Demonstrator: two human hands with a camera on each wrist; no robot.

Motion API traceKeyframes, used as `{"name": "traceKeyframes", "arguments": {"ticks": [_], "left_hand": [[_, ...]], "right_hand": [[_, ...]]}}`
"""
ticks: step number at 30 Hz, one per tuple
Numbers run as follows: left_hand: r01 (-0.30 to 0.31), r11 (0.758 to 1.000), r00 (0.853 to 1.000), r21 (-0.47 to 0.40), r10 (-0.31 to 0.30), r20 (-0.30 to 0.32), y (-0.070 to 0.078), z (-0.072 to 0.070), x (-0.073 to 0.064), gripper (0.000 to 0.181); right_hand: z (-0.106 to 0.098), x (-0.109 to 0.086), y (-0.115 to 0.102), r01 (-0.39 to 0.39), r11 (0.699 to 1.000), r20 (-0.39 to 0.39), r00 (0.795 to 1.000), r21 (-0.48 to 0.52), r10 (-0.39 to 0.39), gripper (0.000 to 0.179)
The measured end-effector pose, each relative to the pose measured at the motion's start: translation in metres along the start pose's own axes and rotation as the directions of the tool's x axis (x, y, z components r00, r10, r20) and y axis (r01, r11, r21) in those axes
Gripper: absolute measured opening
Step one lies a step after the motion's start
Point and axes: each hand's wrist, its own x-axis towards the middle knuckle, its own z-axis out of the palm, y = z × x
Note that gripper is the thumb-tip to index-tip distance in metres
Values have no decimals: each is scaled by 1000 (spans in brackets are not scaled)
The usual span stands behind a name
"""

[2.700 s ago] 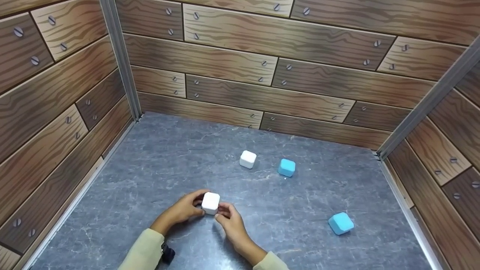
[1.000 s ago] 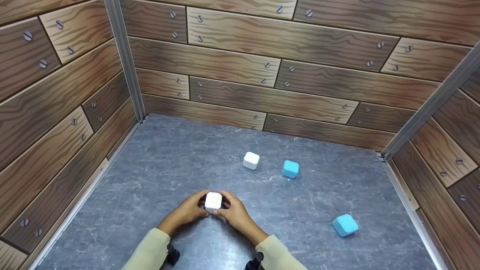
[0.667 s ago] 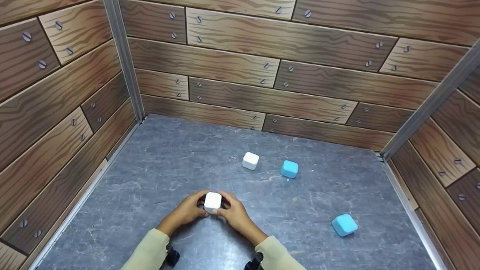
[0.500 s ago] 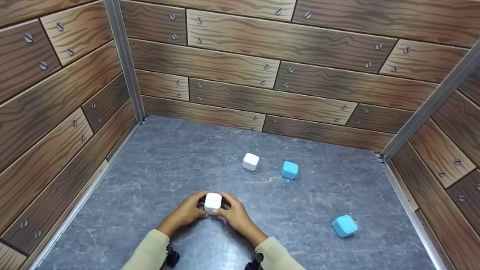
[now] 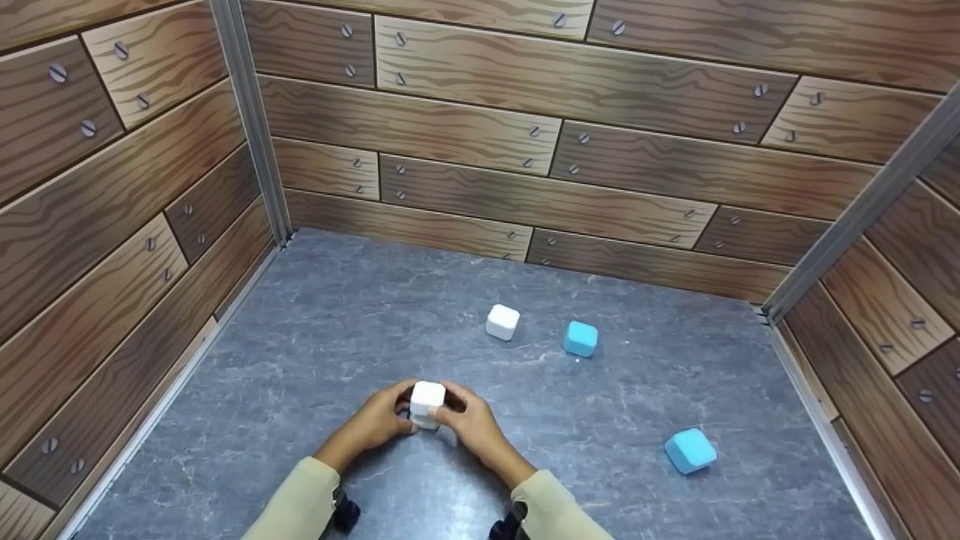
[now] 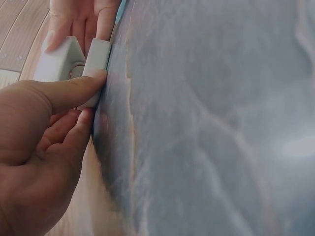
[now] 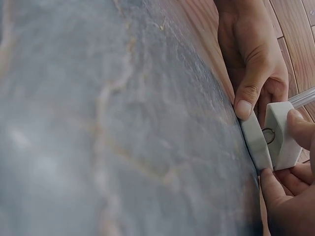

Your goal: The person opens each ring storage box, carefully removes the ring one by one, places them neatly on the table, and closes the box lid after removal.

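Note:
Near the front of the table, a small white ring box (image 5: 427, 394) stands between my two hands, its top half parted from its base. My left hand (image 5: 377, 416) holds the base (image 6: 98, 56), thumb pressed to its near side. The lid (image 7: 284, 142) is gripped by my right hand (image 5: 474, 429), thumb on its wall, while a fingertip of that hand meets the base. Through the gap between the halves a thin metal ring (image 7: 268, 135) shows upright in the right wrist view. The far fingers are partly hidden behind the box.
Another white box (image 5: 502, 322) sits further back, with a blue box (image 5: 580, 339) just right of it. A second blue box (image 5: 691, 451) lies at the right. Wood-patterned walls (image 5: 465, 135) enclose the grey marbled table (image 5: 300, 315) at the left, back and right.
My right hand has closed in around the ring box's right side. Within the last half second its thumb has risen and the lid has lifted off the base. The other boxes stay put.

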Motion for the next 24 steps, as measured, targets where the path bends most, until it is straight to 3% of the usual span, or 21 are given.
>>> {"name": "traceKeyframes", "arguments": {"ticks": [5, 15, 24], "left_hand": [[-14, 1000, 1000, 8, 14, -15, 0, 1, -1, 79], [26, 1000, 999, -4, -26, -18, 1, 2, 0, 84], [17, 998, 1000, -62, -18, -8, 1, 2, -3, 89]], "right_hand": [[0, 6, 11, -30, 1000, -20, 999, 3, 30, 57], [2, 11, 7, -75, 988, -39, 996, 132, 80, 55], [7, 11, 6, -103, 964, -54, 991, 243, 119, 52]]}}
